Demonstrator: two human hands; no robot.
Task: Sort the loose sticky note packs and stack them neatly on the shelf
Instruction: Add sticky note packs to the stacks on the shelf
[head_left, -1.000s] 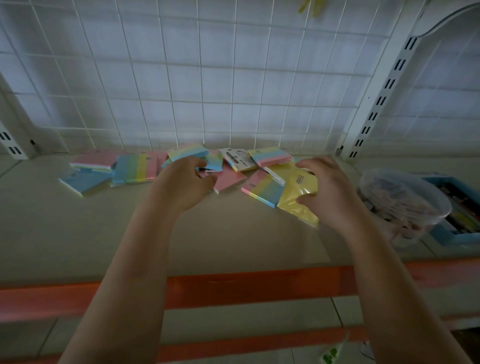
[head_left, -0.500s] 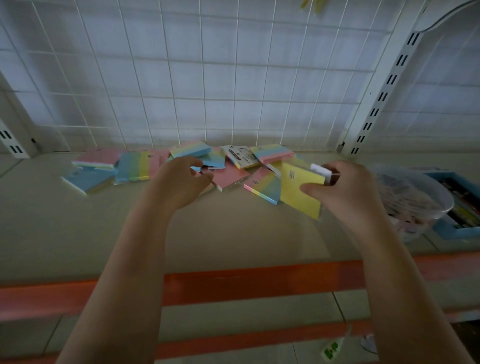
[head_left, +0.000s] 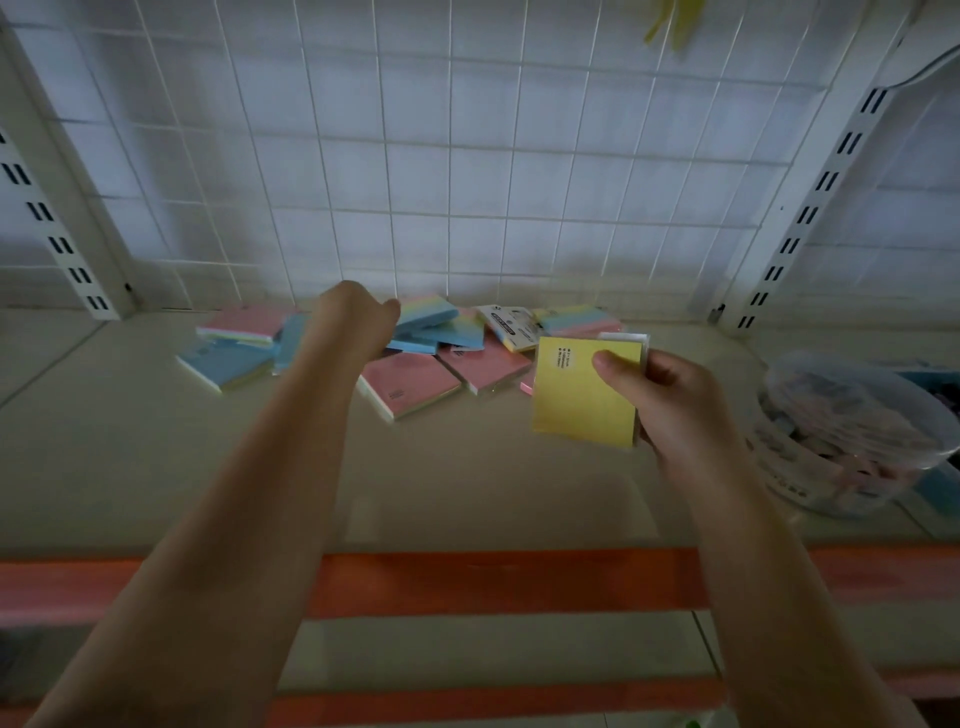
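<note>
Loose sticky note packs lie scattered along the back of the beige shelf (head_left: 467, 493): two pink packs (head_left: 410, 387) in the middle, a blue pack (head_left: 223, 364) at the left, and a rainbow-striped pack (head_left: 426, 312) further back. My right hand (head_left: 670, 400) holds a yellow pack (head_left: 576, 400) upright above the shelf, thumb on its front, with a thin white-edged pack behind it. My left hand (head_left: 350, 322) reaches down into the pile beside the rainbow pack. Its fingers are hidden behind the back of the hand.
A clear plastic tub (head_left: 852, 441) full of small items stands at the right on the shelf, with a blue box behind it. A white wire grid (head_left: 467, 182) closes the back. The shelf's orange front edge (head_left: 493, 582) runs below my forearms.
My right hand has lifted the yellow pack off the pile and turned it upright, face toward me. My left hand has moved further back and left into the pile.
</note>
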